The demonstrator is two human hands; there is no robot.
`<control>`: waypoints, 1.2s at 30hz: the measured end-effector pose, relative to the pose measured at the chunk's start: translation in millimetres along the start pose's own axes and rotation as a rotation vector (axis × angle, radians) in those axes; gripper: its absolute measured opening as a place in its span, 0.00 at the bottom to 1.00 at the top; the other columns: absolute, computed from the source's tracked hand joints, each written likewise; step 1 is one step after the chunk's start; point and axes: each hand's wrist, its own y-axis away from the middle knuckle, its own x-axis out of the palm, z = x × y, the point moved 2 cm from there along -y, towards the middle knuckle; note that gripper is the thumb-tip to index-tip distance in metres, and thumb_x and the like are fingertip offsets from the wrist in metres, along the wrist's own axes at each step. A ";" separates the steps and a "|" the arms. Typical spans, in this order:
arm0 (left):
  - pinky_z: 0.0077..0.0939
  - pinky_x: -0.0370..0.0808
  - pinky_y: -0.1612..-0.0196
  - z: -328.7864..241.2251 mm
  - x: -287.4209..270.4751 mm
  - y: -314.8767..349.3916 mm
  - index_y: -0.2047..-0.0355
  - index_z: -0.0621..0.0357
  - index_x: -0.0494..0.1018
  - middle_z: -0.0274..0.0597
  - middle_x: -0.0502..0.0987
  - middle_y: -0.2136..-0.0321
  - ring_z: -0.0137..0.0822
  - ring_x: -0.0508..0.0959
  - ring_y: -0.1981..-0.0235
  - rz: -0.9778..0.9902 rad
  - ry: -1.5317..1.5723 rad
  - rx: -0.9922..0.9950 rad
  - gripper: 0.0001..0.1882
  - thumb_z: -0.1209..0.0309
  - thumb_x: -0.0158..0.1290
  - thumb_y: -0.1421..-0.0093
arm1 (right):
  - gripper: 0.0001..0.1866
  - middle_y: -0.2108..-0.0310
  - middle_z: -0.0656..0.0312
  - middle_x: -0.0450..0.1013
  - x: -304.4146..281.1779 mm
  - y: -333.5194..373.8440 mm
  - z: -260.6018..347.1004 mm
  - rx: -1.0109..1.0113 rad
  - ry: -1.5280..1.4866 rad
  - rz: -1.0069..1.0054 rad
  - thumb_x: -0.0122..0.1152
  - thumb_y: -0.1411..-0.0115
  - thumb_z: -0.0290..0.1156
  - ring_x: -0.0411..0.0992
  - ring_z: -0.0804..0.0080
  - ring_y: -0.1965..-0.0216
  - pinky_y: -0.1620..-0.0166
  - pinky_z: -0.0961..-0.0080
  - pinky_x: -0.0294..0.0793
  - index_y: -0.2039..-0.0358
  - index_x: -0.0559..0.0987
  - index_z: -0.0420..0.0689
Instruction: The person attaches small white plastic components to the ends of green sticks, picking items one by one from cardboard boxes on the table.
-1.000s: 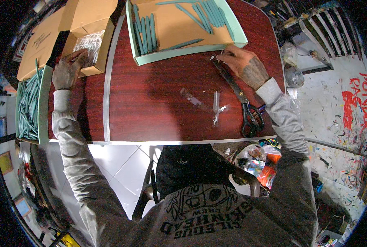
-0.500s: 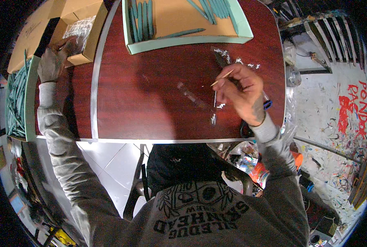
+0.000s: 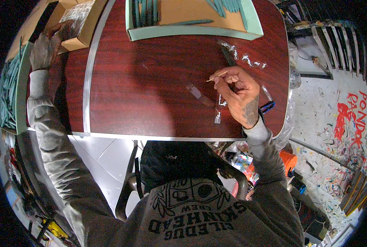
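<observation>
My left hand [image 3: 45, 51] reaches to an open cardboard box [image 3: 81, 40] at the far left, its fingers stretched out and dim over the box's near side. Clear plastic pieces [image 3: 75, 16] fill that box. Over the table's right half, my right hand [image 3: 240, 92] pinches a thin, pale wooden stick [image 3: 218, 75] between thumb and fingers. Around this hand lie clear strips [image 3: 218, 115] with white marks, several more [image 3: 253, 61] beyond it, and a narrow dark piece [image 3: 228, 56]. A plain clear strip [image 3: 195, 91] lies to its left.
A mint-green tray [image 3: 200, 32] with dark green pencil-like sticks [image 3: 149, 12] stands at the far edge. Another mint box [image 3: 22, 99] at left is full of similar sticks [image 3: 11, 92]. A blue and black object [image 3: 267, 107] lies right of my right hand on the dark red table [image 3: 126, 103].
My left hand has moved slightly further over the cardboard box, its fingers stretched more. The right hand still pinches the wooden stick, turned a little. The whole view has shifted slightly.
</observation>
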 end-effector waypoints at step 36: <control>0.40 0.78 0.51 -9.5 7.8 -4.0 0.51 0.37 0.81 0.47 0.82 0.54 0.49 0.82 0.54 0.185 0.321 -0.070 0.19 0.51 0.51 0.38 | 0.13 0.72 0.67 0.70 -232.6 141.8 -29.5 0.234 -0.161 -0.690 0.56 0.32 0.39 0.59 0.83 0.76 0.74 0.83 0.59 0.57 0.76 0.43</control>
